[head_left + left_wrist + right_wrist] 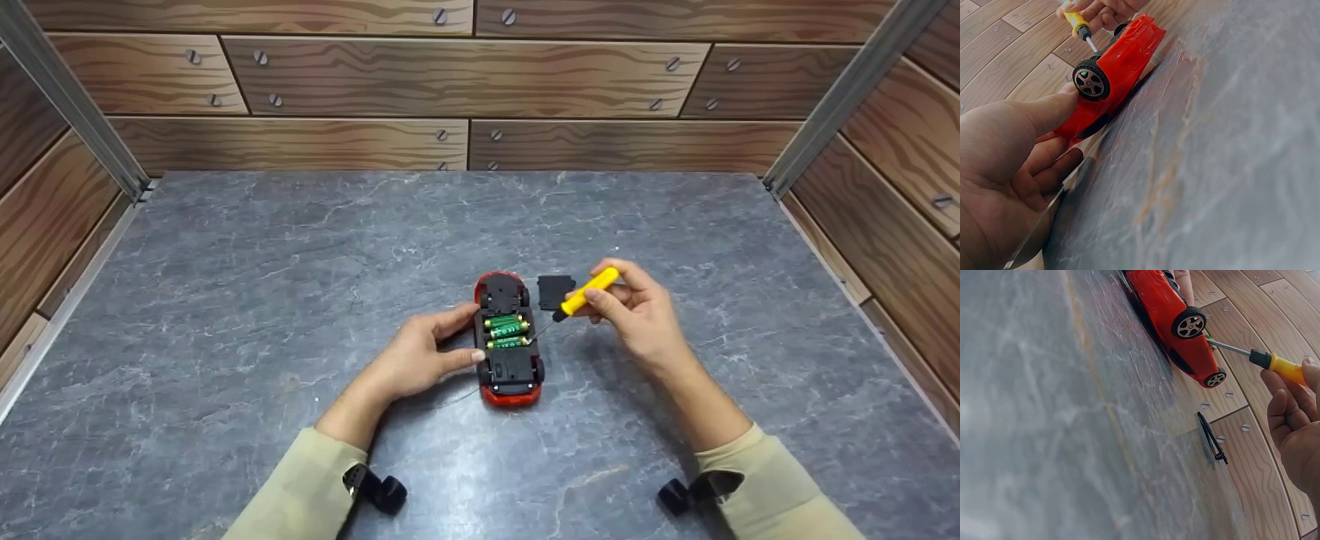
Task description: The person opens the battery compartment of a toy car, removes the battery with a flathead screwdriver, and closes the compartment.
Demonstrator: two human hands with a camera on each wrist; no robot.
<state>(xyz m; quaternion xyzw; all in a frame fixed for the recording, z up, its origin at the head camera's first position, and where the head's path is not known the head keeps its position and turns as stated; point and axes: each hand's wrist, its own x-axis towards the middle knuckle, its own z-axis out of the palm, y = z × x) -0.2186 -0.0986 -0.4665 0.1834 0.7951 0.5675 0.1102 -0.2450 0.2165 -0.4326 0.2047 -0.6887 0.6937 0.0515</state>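
Observation:
A red toy car (513, 367) lies upside down on the table, its black underside facing up. Green-and-gold batteries (508, 343) sit in its open battery compartment; the upper ones look tilted. My left hand (412, 356) holds the car by its left side, the thumb near a wheel (1091, 80) in the left wrist view. With my right hand (645, 319) I grip a screwdriver (591, 291) by its yellow handle. Its metal shaft (1230, 346) slants down to the right end of the lowest battery; whether the tip touches it, I cannot tell.
A black battery cover (555, 289) lies on the table just right of the car, partly behind the right hand's fingers. The grey marbled tabletop (300, 247) is bordered by wood-patterned walls (465, 79) at the back and sides, with metal posts (840, 97) at the rear corners.

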